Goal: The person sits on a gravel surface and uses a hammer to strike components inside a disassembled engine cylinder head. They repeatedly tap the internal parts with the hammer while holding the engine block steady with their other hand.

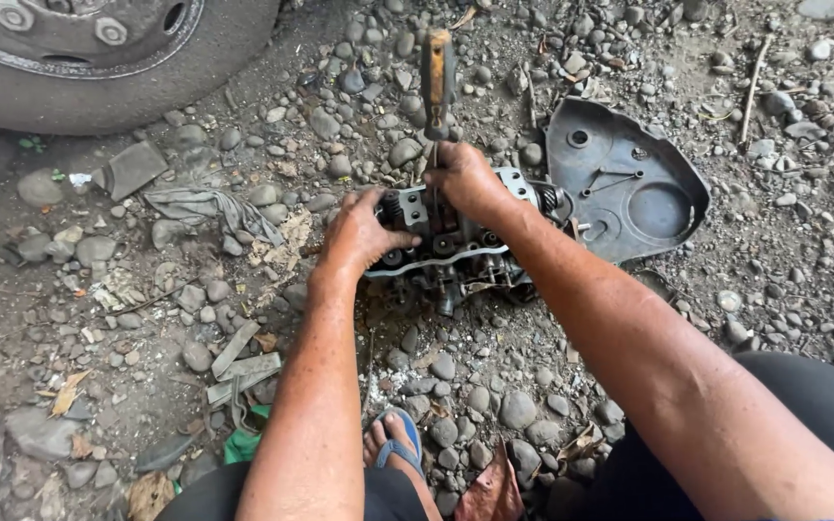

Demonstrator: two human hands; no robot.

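Note:
A greasy metal engine part [456,253] with springs and bolts lies on stony ground in front of me. My left hand [364,232] rests on its left end, fingers curled over the edge. My right hand [467,181] grips the shaft of a screwdriver [436,82] with an orange and black handle, held upright with its tip down in the top of the part. The tip itself is hidden behind my fingers.
A dark metal engine cover [625,183] lies just right of the part. A car tyre [108,58] fills the top left corner. A grey rag [200,205] and flat stone pieces [243,367] lie to the left. My foot in a blue sandal [396,444] is below.

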